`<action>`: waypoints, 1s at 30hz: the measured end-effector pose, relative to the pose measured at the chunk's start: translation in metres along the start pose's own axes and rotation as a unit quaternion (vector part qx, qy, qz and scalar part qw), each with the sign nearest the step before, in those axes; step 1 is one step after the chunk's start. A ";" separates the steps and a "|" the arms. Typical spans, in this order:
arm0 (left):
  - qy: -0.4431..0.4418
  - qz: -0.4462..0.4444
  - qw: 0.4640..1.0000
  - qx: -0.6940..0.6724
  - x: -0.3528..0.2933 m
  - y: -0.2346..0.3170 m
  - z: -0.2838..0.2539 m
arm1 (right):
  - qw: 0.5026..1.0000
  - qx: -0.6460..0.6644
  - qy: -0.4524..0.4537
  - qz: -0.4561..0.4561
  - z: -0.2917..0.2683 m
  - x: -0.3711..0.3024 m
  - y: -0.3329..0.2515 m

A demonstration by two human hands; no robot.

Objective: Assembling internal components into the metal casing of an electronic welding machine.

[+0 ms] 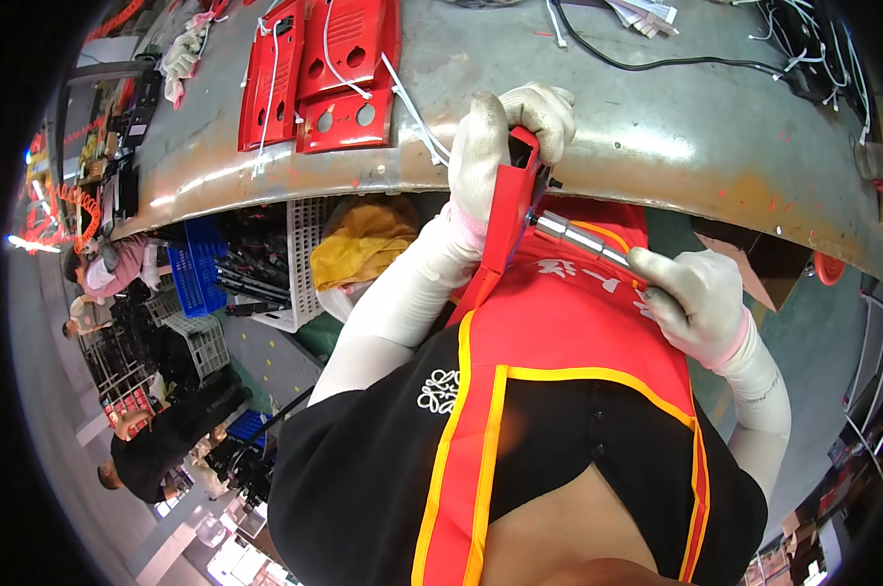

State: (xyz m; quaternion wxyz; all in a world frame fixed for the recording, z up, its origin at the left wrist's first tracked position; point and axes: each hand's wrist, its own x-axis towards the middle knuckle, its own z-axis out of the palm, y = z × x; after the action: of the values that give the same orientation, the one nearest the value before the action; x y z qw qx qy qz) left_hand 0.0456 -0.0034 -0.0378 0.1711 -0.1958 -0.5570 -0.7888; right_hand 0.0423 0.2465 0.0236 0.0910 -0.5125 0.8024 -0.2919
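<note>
My left hand, in a white knit glove, is closed around the upper end of a red metal panel. This folded panel is tilted over the table's near edge, with a small dark fitting on its right side. In my gloved right hand is a steel socket tool, its thick end close to the panel's right side. Whether its tip touches the panel I cannot tell. My right index finger lies along the tool's shaft.
More red panels with white cable ties lie on the metal table. A black cable and a wire bundle are at the back right. Below the table stand a white crate and a blue crate. People are at the left.
</note>
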 end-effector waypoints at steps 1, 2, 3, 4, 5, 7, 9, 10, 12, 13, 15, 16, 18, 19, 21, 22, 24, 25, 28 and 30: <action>-0.002 -0.008 1.000 0.009 0.002 0.001 0.001 | 1.000 -0.001 0.001 -0.002 -0.001 0.001 0.000; -0.008 -0.010 1.000 -0.009 0.002 0.000 0.001 | 0.996 -0.075 -0.022 -0.050 -0.002 0.001 0.000; -0.009 -0.009 1.000 -0.008 0.002 -0.001 0.002 | 0.983 -0.148 -0.044 -0.096 -0.003 0.001 0.001; -0.013 -0.013 1.000 -0.011 0.002 -0.002 0.002 | 0.974 -0.186 -0.045 -0.122 -0.004 0.002 0.002; -0.016 -0.018 1.000 -0.014 0.002 -0.002 0.002 | 0.974 -0.187 -0.044 -0.123 -0.005 0.003 0.003; -0.017 -0.027 0.999 -0.007 0.003 -0.001 0.002 | 0.968 -0.200 -0.040 -0.147 -0.007 0.006 0.003; -0.007 -0.036 0.999 -0.017 0.000 -0.003 0.002 | 0.975 -0.181 -0.047 -0.117 0.001 0.004 0.003; -0.005 -0.037 0.999 -0.017 -0.001 -0.002 0.003 | 0.981 -0.161 -0.054 -0.088 0.004 0.003 0.002; -0.007 -0.035 0.999 0.007 -0.004 0.000 0.005 | 0.992 -0.101 -0.047 -0.059 0.005 0.002 -0.001; -0.008 -0.035 0.999 0.005 -0.004 -0.001 0.005 | 0.998 -0.043 -0.037 -0.027 0.004 0.001 -0.002; -0.007 -0.002 1.000 -0.029 -0.004 -0.003 0.003 | 0.999 0.038 0.035 -0.010 0.022 -0.005 -0.001; -0.005 -0.001 1.000 -0.029 -0.004 -0.003 0.003 | 0.987 0.121 0.108 0.003 0.029 -0.007 -0.001; -0.016 0.004 1.000 -0.012 -0.004 -0.003 0.001 | 0.974 0.193 0.082 0.088 0.028 -0.010 -0.010; -0.015 0.006 1.000 -0.014 -0.005 -0.003 0.001 | 0.948 0.261 0.058 0.174 0.027 -0.013 -0.015; -0.032 0.014 0.999 -0.003 -0.005 -0.004 0.003 | 0.883 0.368 0.037 0.289 0.025 -0.016 -0.016; -0.032 0.016 0.999 -0.004 -0.004 -0.002 0.005 | 0.786 0.507 0.012 0.354 0.020 -0.014 -0.017; -0.064 -0.011 0.996 0.061 0.001 0.006 0.010 | 0.663 0.636 -0.031 0.394 0.013 -0.016 -0.014; -0.063 -0.006 0.996 0.066 0.000 0.008 0.008 | 0.667 0.635 -0.034 0.389 0.009 -0.017 -0.012; 0.051 -0.025 0.996 0.071 0.008 0.027 -0.010 | 0.740 0.558 0.001 0.377 -0.008 -0.019 -0.012; 0.092 -0.057 0.967 0.232 0.048 0.044 -0.014 | 0.829 0.390 0.121 0.383 -0.007 -0.025 0.006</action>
State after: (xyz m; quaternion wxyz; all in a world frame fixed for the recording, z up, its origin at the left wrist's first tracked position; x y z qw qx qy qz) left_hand 0.0240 -0.0333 0.0180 0.2167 -0.0453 -0.7167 -0.6613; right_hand 0.0464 0.2733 0.0227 0.2901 -0.0469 0.7584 -0.5818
